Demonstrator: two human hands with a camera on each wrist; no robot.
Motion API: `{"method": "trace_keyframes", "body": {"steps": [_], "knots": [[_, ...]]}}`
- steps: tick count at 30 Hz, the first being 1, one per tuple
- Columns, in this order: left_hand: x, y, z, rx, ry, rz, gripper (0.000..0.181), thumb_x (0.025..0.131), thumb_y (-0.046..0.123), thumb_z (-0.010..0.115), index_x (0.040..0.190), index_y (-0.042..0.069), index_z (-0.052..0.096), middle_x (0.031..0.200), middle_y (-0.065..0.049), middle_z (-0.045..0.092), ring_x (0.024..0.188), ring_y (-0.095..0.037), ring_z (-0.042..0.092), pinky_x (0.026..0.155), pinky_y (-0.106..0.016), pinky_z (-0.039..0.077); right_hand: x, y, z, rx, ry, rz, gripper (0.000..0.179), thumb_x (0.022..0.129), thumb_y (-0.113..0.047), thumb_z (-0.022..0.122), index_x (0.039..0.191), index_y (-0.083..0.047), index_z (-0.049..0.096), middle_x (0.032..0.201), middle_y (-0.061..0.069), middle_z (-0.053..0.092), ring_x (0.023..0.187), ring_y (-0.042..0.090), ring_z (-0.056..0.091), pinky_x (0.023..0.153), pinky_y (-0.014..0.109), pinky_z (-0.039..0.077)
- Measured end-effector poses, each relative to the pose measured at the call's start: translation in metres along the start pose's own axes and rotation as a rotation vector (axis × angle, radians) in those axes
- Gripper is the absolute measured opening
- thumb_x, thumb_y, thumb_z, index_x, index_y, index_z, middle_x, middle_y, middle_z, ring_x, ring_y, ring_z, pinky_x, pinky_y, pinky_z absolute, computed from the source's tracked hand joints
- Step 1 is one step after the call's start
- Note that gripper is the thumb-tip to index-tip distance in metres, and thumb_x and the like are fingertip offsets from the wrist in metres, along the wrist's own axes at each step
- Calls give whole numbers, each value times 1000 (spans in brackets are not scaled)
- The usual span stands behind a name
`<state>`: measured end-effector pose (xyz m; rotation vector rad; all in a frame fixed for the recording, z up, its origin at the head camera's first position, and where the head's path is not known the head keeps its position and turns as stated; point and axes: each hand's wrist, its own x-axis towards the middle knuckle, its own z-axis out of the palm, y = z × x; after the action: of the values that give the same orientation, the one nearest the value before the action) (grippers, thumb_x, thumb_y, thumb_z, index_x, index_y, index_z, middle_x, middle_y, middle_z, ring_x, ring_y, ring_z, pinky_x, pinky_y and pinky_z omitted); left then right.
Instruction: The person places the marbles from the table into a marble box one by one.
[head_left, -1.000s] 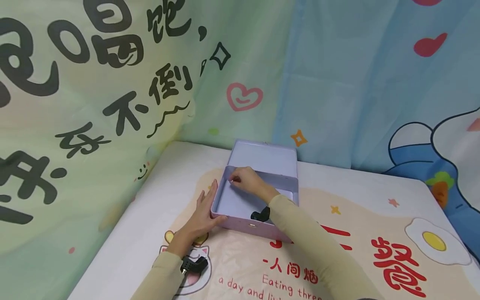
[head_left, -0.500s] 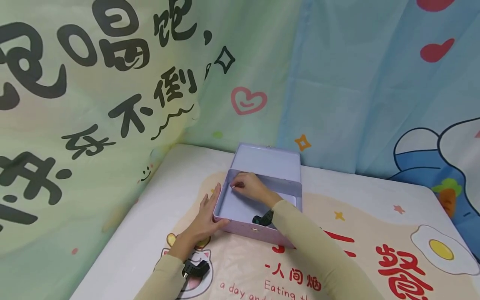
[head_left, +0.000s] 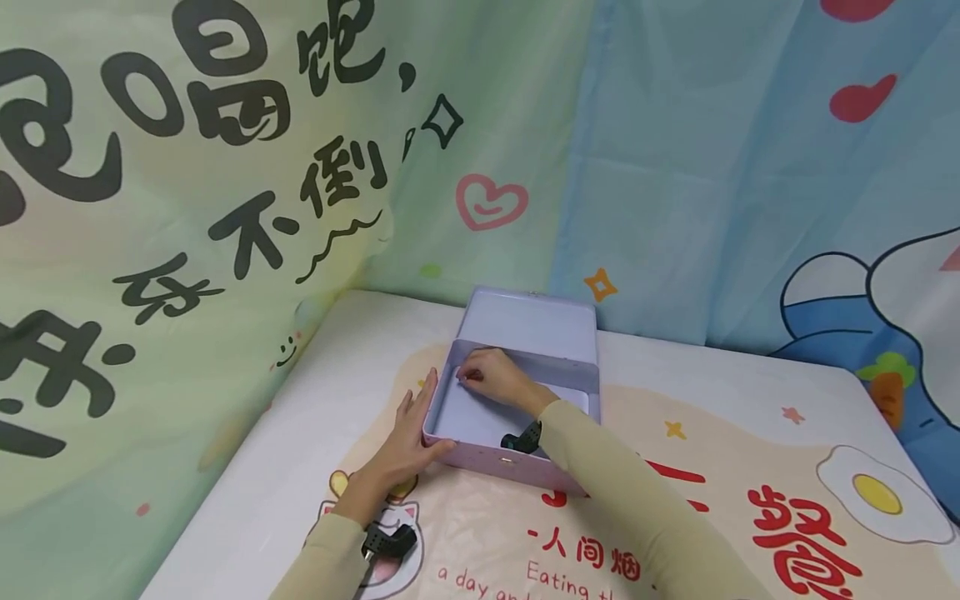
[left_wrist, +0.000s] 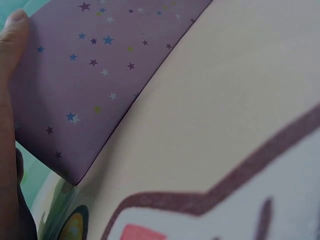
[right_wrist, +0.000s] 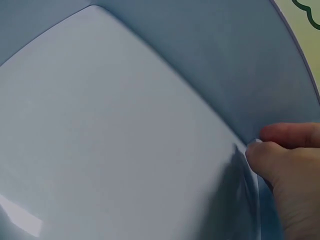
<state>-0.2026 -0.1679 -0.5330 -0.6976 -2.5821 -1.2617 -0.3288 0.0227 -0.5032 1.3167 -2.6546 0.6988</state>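
A lilac tin box (head_left: 517,465) sits on the table with its hinged lid (head_left: 528,321) laid back. My left hand (head_left: 401,437) lies straight-fingered along the box's left side, thumb on the front wall near the corner. In the left wrist view that thumb rests on the star-printed wall (left_wrist: 100,75). My right hand (head_left: 495,375) reaches into the box's far left corner. In the right wrist view its thumb and forefinger pinch the corner of a pale sheet (right_wrist: 140,125) that covers the box's floor; a dark shadow falls beside the pinched edge.
The printed tablecloth (head_left: 720,533) carries red characters, a fried egg and a cat face. Printed cloth backdrops (head_left: 645,183) stand behind and at the left. Dark devices (head_left: 390,542) are strapped to both wrists.
The head view shifts slightly. My right hand keeps its pinch in the far left corner, fingers moving only a little. My left hand stays at the box's front left corner.
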Motion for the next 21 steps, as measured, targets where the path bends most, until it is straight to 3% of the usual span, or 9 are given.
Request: {"method": "trace_keyframes", "body": {"steps": [12,21], "knots": [[-1,0,-4,6,1,-6,114,76,84,37,154,10,0,160,-15,8,147,-30,15,114,-59,-1,3,-3,4,34,-33,-37,9,84,-9,71,91,-9,74,91,2,70,83,10,65,75,20,53],[-2,1,-3,9,-14,0,112,78,83,37,153,9,-1,160,-15,5,147,-29,12,114,-57,-1,1,2,7,-12,-37,-45,8,83,-10,72,90,-10,75,89,1,69,81,9,65,75,21,53]]}}
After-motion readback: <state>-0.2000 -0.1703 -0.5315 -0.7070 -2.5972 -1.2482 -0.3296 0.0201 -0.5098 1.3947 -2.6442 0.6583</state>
